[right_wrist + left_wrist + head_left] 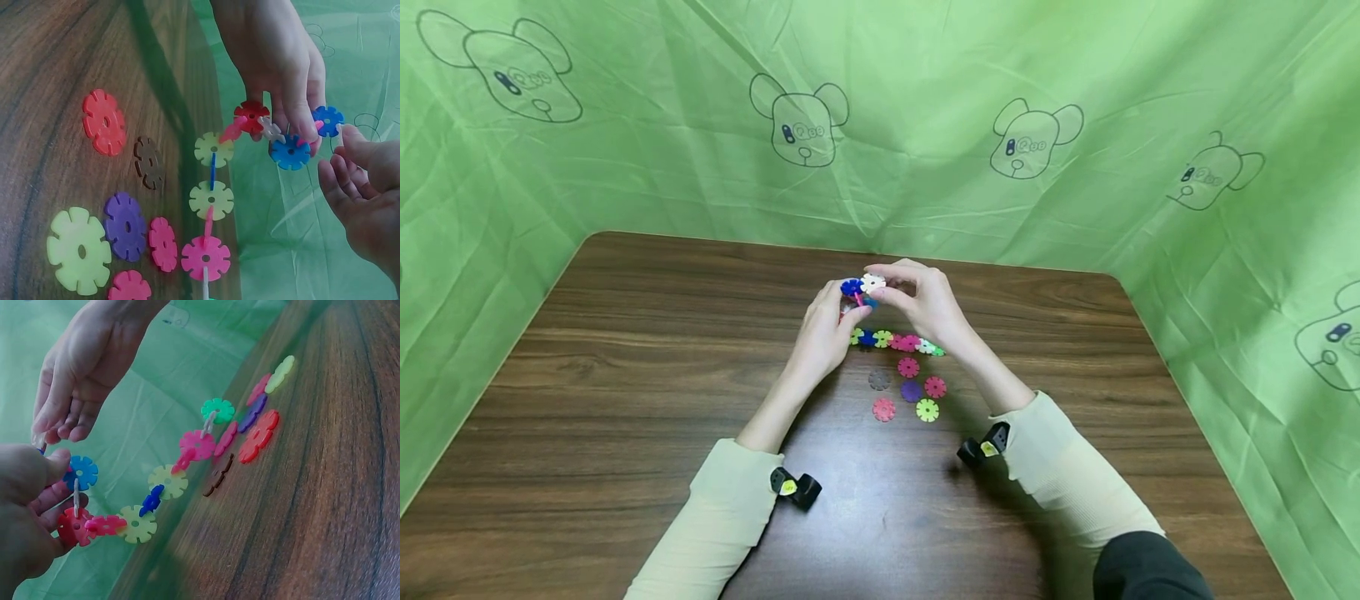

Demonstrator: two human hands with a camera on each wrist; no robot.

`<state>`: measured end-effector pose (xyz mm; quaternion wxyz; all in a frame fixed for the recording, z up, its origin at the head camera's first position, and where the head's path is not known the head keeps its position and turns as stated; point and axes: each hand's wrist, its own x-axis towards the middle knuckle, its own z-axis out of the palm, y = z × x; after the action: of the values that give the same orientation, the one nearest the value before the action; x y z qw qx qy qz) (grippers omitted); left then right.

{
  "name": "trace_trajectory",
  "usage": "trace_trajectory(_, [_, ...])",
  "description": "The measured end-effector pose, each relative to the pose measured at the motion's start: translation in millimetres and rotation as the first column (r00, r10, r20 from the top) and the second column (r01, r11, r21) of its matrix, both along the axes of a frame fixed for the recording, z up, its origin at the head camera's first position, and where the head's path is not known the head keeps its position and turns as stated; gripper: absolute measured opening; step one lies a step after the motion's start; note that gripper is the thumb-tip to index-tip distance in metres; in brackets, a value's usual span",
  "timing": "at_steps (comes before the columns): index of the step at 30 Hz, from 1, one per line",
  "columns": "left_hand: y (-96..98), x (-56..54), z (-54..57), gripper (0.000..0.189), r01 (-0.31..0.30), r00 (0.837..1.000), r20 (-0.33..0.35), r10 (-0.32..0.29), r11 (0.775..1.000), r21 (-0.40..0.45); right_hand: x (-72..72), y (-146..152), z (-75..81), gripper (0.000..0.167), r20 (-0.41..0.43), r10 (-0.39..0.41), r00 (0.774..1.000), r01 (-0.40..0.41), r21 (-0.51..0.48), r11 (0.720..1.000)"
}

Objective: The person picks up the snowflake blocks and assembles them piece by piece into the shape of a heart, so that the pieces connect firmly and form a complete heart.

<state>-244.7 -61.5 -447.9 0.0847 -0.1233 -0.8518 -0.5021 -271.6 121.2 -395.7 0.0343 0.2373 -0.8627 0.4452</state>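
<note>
Both hands meet over the far part of the table, at one end of a chain of slotted plastic flower discs (882, 339). My left hand (820, 333) grips the chain near that end, its thumb and fingers about a pink disc between two blue ones (290, 152). Thumb and fingers of my right hand (928, 300) pinch a white disc (872, 284) against the dark blue end disc (851, 287); whether their slots are engaged I cannot tell. From the left hand the chain runs through red, pink, yellow and blue discs to a green one (217, 410).
Several loose discs lie nearer me: a red one (883, 409), a brown one (879, 380), a purple one (912, 391), a yellow-green one (927, 410) and pink ones (936, 387). Green cloth (910, 200) hangs around the wooden table (662, 375).
</note>
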Motion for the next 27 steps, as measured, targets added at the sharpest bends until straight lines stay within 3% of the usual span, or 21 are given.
trace_trajectory(14, [2.2,3.2,0.3,0.039,0.018,0.999,-0.038,-0.021,0.996,-0.086,1.3,-1.8,11.2,0.035,-0.011,0.046,0.999,-0.044,0.1,0.994])
trace_trajectory(27, [4.2,2.5,-4.2,0.034,0.006,0.996,-0.086,-0.012,0.997,-0.071,0.1,-6.0,14.4,0.032,0.052,0.038,0.998,-0.045,0.148,0.988])
